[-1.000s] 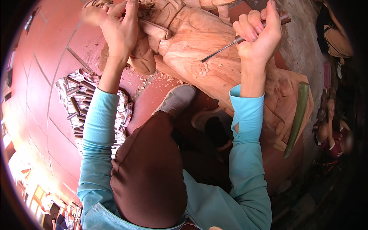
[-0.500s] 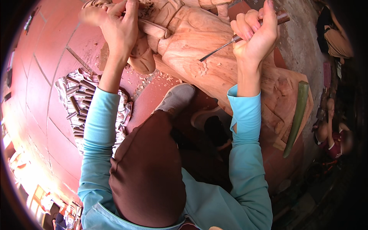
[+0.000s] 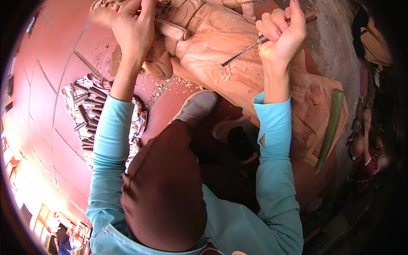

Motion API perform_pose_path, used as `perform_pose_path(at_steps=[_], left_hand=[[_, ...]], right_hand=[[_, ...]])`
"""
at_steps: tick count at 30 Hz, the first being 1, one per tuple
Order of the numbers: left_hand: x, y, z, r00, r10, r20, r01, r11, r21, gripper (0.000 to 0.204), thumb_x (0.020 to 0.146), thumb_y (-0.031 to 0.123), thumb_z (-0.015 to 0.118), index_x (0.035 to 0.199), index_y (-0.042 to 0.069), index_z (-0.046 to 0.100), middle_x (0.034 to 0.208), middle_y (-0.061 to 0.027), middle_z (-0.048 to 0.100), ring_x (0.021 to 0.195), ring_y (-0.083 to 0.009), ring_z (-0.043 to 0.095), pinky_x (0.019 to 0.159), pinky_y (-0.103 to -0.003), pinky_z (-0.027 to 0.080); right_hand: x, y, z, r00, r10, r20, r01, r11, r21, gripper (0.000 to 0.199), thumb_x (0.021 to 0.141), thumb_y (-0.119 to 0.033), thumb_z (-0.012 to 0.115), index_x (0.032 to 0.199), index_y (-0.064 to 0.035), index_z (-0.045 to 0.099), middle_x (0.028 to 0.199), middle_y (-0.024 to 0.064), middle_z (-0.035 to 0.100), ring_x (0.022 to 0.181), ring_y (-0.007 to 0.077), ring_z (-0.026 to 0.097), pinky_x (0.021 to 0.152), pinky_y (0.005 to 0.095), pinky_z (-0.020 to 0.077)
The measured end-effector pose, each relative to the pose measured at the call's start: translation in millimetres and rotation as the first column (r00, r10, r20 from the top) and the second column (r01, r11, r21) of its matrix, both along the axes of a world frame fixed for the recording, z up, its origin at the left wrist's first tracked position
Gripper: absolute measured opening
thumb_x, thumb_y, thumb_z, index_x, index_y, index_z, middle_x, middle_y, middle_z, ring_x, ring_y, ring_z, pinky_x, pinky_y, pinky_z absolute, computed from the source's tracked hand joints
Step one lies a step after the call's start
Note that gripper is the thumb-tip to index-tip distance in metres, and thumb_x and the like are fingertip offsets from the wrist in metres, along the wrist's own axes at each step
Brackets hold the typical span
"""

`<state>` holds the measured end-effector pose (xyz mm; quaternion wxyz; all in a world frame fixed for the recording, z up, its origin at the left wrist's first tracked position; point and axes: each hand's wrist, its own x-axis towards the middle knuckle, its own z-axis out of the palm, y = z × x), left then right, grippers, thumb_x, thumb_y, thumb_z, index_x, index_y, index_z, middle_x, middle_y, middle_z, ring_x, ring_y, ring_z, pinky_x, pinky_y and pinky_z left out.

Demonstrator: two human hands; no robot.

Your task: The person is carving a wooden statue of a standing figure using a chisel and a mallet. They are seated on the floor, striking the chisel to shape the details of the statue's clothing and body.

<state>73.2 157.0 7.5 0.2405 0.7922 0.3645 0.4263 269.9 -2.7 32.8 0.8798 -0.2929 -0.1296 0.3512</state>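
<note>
- Because the right hand (image 3: 282, 40) is closed around the dark handle of the chisel (image 3: 243, 52), the blade slants down-left, presumably for steering its tip.
- The left hand (image 3: 137, 34) has bent fingers above the head end of the carved wooden figure (image 3: 212, 38), perhaps for steadiness; I cannot tell whether it grips anything.
- The figure lies on the red floor (image 3: 38, 85), likely for stability, beneath both hands; the chisel tip, below and left of the right hand, meets the upper edge of a carved rosette (image 3: 225, 75).
- Wooden-handled tools (image 3: 97, 92) cover the striped cloth (image 3: 142, 117), probably for easy reach.
</note>
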Motion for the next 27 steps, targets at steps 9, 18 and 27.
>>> perform_pose_path(at_steps=[9,18,27], left_hand=[[-1.5,3.8,-0.4,0.999,0.013,-0.037,-0.013,1.000,-0.012,0.029,0.091,0.030,0.057,0.083,0.006,0.072,0.066,-0.0103,0.060,0.072,-0.0212,0.056,0.083,-0.032,0.042],[-0.6,-1.4,5.6,1.000,-0.012,0.024,0.012,1.000,0.006,0.027,0.091,0.025,0.057,0.083,0.003,0.071,0.067,-0.0076,0.058,0.068,-0.0192,0.051,0.081,-0.030,0.041],[-1.5,-6.1,5.5,0.994,-0.026,0.107,0.039,0.992,-0.119,0.029,0.093,0.024,0.057,0.082,0.002,0.072,0.070,-0.0051,0.061,0.072,-0.0145,0.053,0.076,-0.028,0.042]], right_hand=[[-19.2,11.4,24.7,0.975,-0.106,0.194,0.159,0.946,-0.283,0.040,0.095,-0.031,0.053,0.062,-0.0205,0.033,0.047,-0.0089,0.025,0.034,0.0044,0.019,0.031,0.0212,0.0148],[-24.2,9.7,39.8,0.992,-0.074,0.101,0.103,0.941,-0.322,0.037,0.096,-0.030,0.051,0.063,-0.0200,0.037,0.045,-0.0083,0.026,0.032,0.0053,0.020,0.030,0.0217,0.0153],[-12.9,4.6,34.8,0.995,-0.077,0.070,0.095,0.951,-0.295,0.036,0.094,-0.031,0.055,0.064,-0.0213,0.037,0.045,-0.0074,0.028,0.032,0.0068,0.021,0.031,0.0224,0.0156]])
